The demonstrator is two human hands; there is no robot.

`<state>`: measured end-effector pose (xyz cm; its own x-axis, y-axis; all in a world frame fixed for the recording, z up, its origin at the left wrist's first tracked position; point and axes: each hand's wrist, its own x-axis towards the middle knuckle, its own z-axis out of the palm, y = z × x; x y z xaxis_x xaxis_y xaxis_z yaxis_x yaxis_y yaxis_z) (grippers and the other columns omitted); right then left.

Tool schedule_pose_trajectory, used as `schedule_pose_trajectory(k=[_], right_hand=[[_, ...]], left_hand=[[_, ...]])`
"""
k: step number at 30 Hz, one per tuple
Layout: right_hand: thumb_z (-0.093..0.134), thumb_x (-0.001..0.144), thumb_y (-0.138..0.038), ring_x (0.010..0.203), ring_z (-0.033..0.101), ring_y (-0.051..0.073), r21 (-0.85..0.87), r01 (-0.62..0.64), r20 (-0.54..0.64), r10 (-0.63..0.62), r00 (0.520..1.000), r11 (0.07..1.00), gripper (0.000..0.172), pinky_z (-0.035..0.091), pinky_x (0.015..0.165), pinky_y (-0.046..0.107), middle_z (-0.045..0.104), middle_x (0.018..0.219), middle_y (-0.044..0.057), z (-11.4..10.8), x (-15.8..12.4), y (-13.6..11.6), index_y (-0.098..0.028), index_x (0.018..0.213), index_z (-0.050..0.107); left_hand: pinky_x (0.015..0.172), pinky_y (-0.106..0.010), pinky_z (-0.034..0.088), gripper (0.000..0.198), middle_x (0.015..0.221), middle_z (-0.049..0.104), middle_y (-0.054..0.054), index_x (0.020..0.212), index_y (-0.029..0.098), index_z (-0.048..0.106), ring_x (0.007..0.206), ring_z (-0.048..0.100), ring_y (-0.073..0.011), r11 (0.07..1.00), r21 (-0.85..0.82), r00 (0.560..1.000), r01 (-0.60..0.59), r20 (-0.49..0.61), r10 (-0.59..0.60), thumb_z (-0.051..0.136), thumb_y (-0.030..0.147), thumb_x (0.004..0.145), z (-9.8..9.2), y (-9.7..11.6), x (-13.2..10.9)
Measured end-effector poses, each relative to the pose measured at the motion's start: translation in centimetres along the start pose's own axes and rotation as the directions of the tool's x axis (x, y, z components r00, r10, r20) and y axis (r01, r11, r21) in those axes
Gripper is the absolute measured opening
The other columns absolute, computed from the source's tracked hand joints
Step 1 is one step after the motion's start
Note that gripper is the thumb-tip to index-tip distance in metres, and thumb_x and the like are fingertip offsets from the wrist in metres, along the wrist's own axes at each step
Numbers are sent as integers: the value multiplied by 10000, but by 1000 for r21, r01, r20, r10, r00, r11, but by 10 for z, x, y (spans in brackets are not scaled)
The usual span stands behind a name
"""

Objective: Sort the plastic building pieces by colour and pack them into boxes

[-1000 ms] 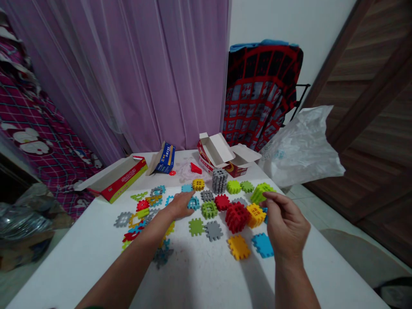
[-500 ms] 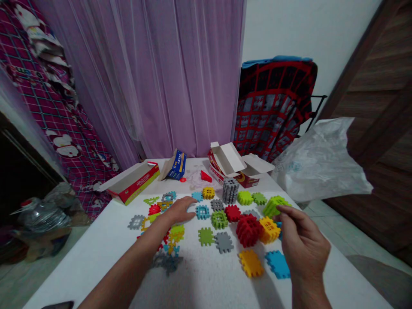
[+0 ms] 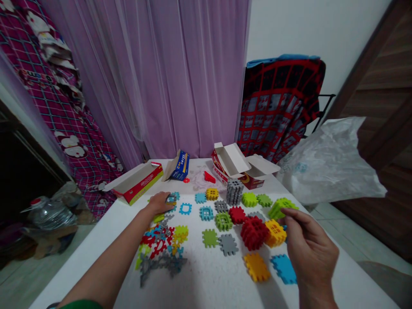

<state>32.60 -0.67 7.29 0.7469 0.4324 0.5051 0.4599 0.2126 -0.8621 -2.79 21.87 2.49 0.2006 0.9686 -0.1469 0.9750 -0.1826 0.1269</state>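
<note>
Your left hand [image 3: 160, 203] has swung away from the blue block [image 3: 206, 213] it was beside half a second ago and now lies over the loose pieces at the left, fingertips at some blue pieces [image 3: 175, 195]. With your hand out of the way, a blue square frame [image 3: 185, 209] shows between those pieces and the blue block, and more of the mixed pile [image 3: 159, 245] nearer you is in sight. The back of that hand hides its grip, so I cannot tell whether you have picked anything up.

Your right hand [image 3: 310, 244] has stayed by the lime stack [image 3: 283, 209], thumb and finger close together in a narrow pinch. Whether they touch the stack or hold something small, I cannot tell. The red stack [image 3: 254, 233] and the yellow block [image 3: 275, 234] sit to the left of it, and the grey stack [image 3: 234, 192] stands farther back, all on the white table [image 3: 212, 281].

Along the far part of the table are your opened boxes: a long red-and-green box [image 3: 144, 184] at the left with its pale inside showing, a blue box [image 3: 180, 166] tilted up, and red boxes [image 3: 222, 174] with white flaps raised; what those last ones hold is hidden. The plastic bag [image 3: 331, 167] at the right is too cloudy to see into.
</note>
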Motion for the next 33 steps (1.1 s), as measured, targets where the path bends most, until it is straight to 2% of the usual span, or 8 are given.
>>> schedule_pose_trajectory(k=[6, 10, 14, 17, 21, 26, 29, 33], right_hand=[[646, 778, -336, 685, 674, 178, -4, -7, -1, 7, 1000, 1000, 219, 546, 715, 316, 730, 843, 67, 1, 0, -2, -175, 885, 751], [651, 768, -336, 693, 673, 180, -2, -4, -2, 4, 1000, 1000, 215, 544, 729, 320, 725, 816, 60, 1, 0, -4, -179, 875, 753], [651, 765, -335, 692, 672, 181, 6, -3, -3, 3, 1000, 1000, 214, 543, 728, 319, 724, 814, 62, 1, 0, -6, -179, 870, 753], [648, 772, -340, 694, 673, 179, 14, -13, -5, 13, 1000, 1000, 216, 544, 730, 319, 728, 835, 66, 0, 0, -6, -180, 874, 751], [650, 780, -334, 700, 675, 177, 18, 0, -5, 0, 1000, 1000, 209, 546, 734, 318, 729, 845, 66, 0, 0, -3, -184, 885, 751], [639, 798, -331, 675, 670, 179, 31, 36, 45, -38, 998, 999, 201, 556, 684, 319, 727, 827, 64, 5, -1, 0, -182, 877, 748], [605, 821, -345, 728, 677, 192, 34, 107, 158, -111, 981, 994, 209, 559, 703, 329, 733, 848, 66, 12, -7, -5, -192, 861, 742], [587, 849, -353, 784, 682, 190, 49, 170, 373, -176, 911, 984, 231, 563, 692, 306, 734, 918, 74, 29, -28, -17, -201, 944, 732]], left_hand=[[1012, -344, 416, 737, 1344, 526, -144, 1343, 182, 504, 1230, 547, -282, 998, -68, 995, 7, -103, -14, 728, 396, 674, 2, 1, -6], [935, -342, 436, 474, 1241, 561, -109, 1157, 201, 593, 1108, 586, -252, 987, -162, 988, 4, -155, -29, 697, 339, 716, 0, 0, -12], [888, -331, 434, 110, 966, 649, -53, 868, 220, 638, 980, 609, -226, 952, -305, 982, 2, -181, -60, 622, 295, 790, -7, -6, -15], [847, -316, 451, 51, 827, 658, -26, 781, 223, 624, 941, 616, -217, 889, -457, 974, 21, -190, -121, 620, 273, 790, -14, -10, -19], [691, -278, 509, 191, 810, 701, -16, 834, 211, 617, 798, 652, -181, 705, -707, 969, 58, -129, -209, 626, 401, 814, -20, -5, -30], [657, -265, 575, 278, 1022, 749, -85, 915, 194, 605, 726, 697, -134, 379, -924, 986, 61, -2, -165, 623, 464, 849, -15, 28, -65], [634, -233, 574, 287, 1035, 744, -90, 918, 194, 592, 720, 705, -122, 243, -968, 993, 66, 40, -109, 659, 459, 833, -10, 54, -90], [610, -220, 550, 370, 1079, 725, -87, 913, 197, 587, 737, 704, -125, 26, -992, 992, 123, 123, -25, 753, 483, 745, -7, 83, -118]])
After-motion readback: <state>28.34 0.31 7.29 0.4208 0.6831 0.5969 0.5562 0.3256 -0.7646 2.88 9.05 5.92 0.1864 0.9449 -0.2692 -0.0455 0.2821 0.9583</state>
